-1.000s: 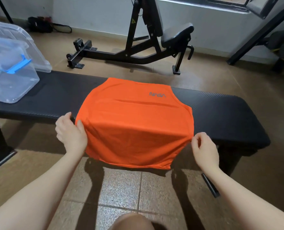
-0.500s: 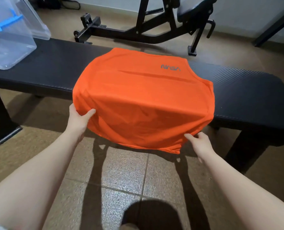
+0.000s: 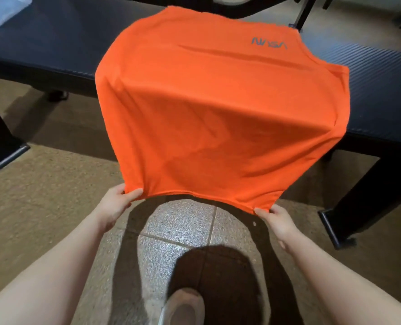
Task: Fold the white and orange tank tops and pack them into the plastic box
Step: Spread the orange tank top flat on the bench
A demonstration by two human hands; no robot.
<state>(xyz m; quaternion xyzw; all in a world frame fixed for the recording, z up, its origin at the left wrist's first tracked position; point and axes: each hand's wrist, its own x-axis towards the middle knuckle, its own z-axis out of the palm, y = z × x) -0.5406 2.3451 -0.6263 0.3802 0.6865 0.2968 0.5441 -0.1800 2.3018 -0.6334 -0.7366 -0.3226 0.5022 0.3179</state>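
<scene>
The orange tank top (image 3: 218, 109) lies across the black bench (image 3: 54, 43), its upper part with a grey logo on the pad and its lower part hanging over the near edge. My left hand (image 3: 116, 205) pinches the hem's left corner. At the hem's right corner my right hand (image 3: 277, 219) pinches the cloth. Both hands hold the hem out toward me, above the floor. A corner of the clear plastic box (image 3: 0, 10) shows at the top left on the bench. No white tank top is in view.
Black bench legs stand at the left (image 3: 0, 141) and right (image 3: 349, 207). Tiled floor (image 3: 183, 226) lies below the hem, with my shoe (image 3: 183, 308) near the bottom edge. Black gym equipment (image 3: 305, 12) stands behind the bench.
Both hands slid down from the shirt's sides at the bench edge to the hem corners and pulled the hem toward me. The view tilted down, and the box mostly left the frame.
</scene>
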